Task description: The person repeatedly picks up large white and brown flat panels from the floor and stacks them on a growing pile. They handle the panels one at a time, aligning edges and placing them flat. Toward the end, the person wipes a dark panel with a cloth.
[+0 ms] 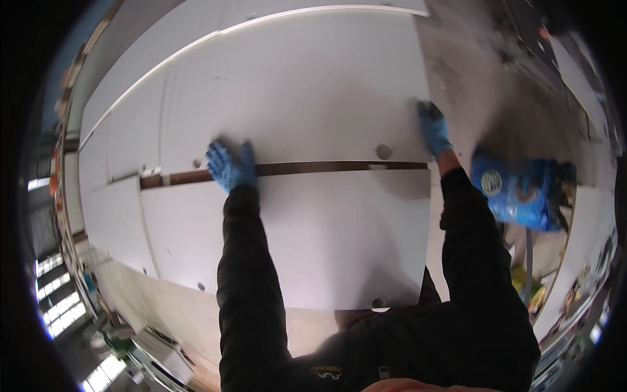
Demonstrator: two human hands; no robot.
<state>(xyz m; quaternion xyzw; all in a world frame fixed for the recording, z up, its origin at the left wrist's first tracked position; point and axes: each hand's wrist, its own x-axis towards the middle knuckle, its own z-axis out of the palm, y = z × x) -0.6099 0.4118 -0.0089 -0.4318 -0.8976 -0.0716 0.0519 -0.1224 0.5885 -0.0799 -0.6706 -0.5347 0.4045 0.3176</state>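
A large flat light-grey panel (294, 98) lies across the far side of the work surface, with a round hole near its near right corner. My left hand (232, 166), in a blue glove, is spread with its fingertips over this panel's near edge. At the panel's right edge is my blue-gloved right hand (435, 130), its fingers closed about the edge and slightly blurred. A second light-grey panel (326, 235) lies nearer to me, under my forearms. Between the two runs a narrow gap with a brown strip (307, 168) showing.
A blue printed bag (516, 189) stands to the right, beyond my right forearm. More grey panels (108, 215) lie at the left. A pale bar (320, 9) borders the far panel. Workshop windows (62, 307) and assorted clutter show at the lower left.
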